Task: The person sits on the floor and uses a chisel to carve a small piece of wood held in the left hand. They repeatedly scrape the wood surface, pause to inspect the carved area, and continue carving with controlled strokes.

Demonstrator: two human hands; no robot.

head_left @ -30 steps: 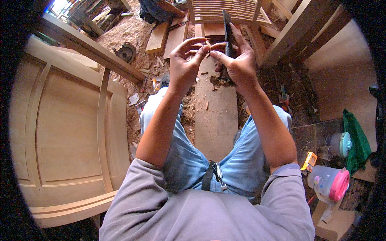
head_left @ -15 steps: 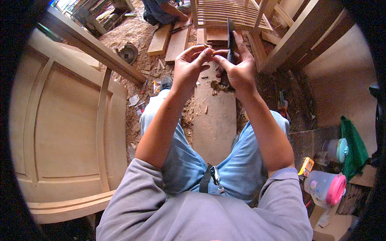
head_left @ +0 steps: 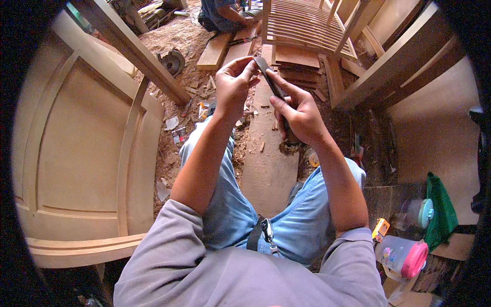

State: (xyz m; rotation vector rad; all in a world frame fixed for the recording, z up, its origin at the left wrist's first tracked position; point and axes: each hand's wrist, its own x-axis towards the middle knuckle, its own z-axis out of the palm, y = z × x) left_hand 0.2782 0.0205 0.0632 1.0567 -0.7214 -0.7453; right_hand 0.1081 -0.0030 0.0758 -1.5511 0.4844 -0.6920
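My right hand (head_left: 302,115) grips a long, dark, flat tool (head_left: 266,74), tilted so that its upper end leans left. My left hand (head_left: 232,89) is closed in a pinch right at that upper end; whatever it holds is too small and hidden to name. Below both hands a pale plank (head_left: 268,179), scattered with shavings, runs between my jeans-clad legs. A dark, rough patch (head_left: 289,147) shows just below the right hand, unclear what it is.
A panelled door (head_left: 87,153) lies left; posts (head_left: 381,59) stand right. Slatted frame (head_left: 302,23), boards (head_left: 215,48) and circular saw (head_left: 171,64) are ahead. A co-worker (head_left: 222,15) crouches at the back. Plastic containers (head_left: 401,256) and green cloth (head_left: 440,210) sit right.
The dark tool, upright before, has swung to slant left, its top now at my left fingertips. My right hand has moved down; the surroundings sit slightly differently in view.
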